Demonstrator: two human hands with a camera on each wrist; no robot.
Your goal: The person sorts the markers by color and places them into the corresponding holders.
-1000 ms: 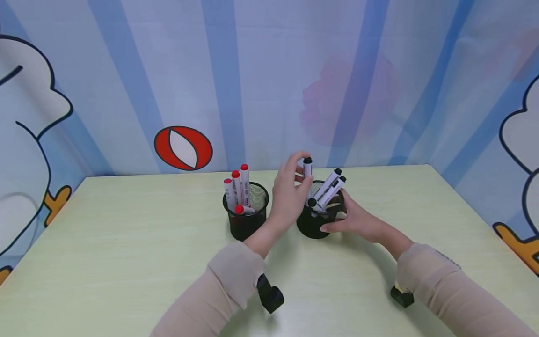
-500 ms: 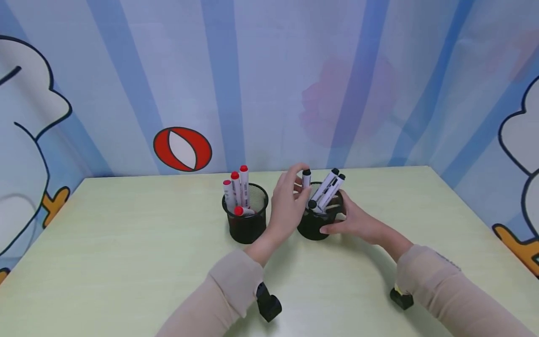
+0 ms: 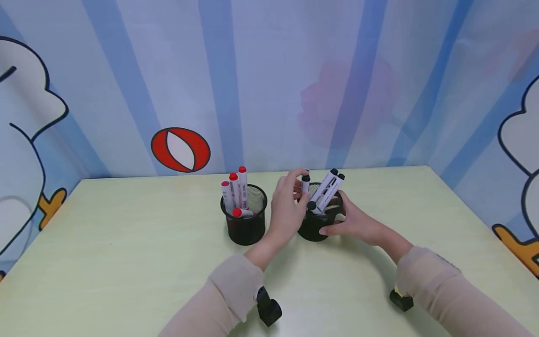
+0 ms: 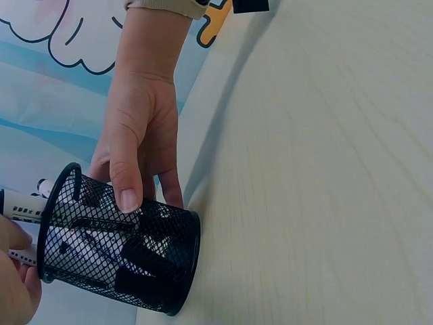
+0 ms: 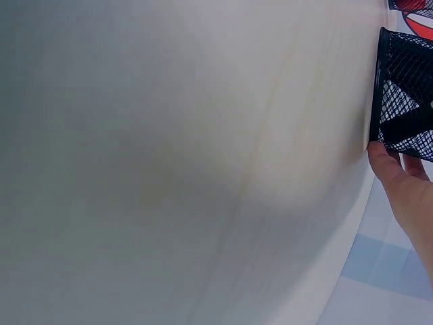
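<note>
A black mesh pen cup [image 3: 311, 229] stands on the table with several black-capped white markers [image 3: 327, 193] leaning in it. My left hand [image 3: 287, 206] holds one black-capped marker [image 3: 305, 186] nearly upright at the cup's left side, its lower part inside. My right hand [image 3: 355, 220] grips the cup from the right, thumb in front. In the left wrist view, my right hand [image 4: 145, 135] spans the mesh side, and part of my left hand [image 4: 15, 271] shows at the rim. The right wrist view shows my right thumb [image 5: 387, 162] at the cup's base [image 5: 379, 88].
To the left stands a second black mesh cup [image 3: 246, 231] with several red-capped markers [image 3: 235, 189], one lying low across it. Behind the pale wooden table [image 3: 147, 243] hangs a blue striped backdrop [image 3: 273, 84] with cartoon prints.
The marker in my left hand has sunk lower into the right cup, and the left hand has come down with it. My right hand keeps its grip on the cup.
</note>
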